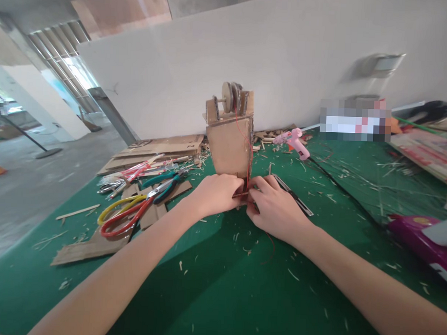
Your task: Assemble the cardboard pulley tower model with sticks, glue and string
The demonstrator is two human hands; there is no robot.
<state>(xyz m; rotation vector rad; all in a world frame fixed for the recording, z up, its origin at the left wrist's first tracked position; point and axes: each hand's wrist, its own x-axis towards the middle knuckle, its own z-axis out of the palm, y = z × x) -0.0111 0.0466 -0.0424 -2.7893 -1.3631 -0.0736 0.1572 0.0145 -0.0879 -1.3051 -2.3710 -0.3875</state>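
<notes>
Upright on the green table stands a tall cardboard model with cardboard wheels on a wooden rod at its top. A red string runs from the wheels down its right side to my fingers. At the foot of the model, my left hand is closed, its fingertips at one end of a thin reddish-brown stick. My right hand pinches the red string by the stick's other end. The fingertips partly hide both. A loose bit of string trails below my right hand.
Beside my right hand lies a utility knife. A pink glue gun with a black cord rests behind it. Left are scissors, teal-handled pliers and cardboard pieces. A purple object sits right; scraps litter the green table.
</notes>
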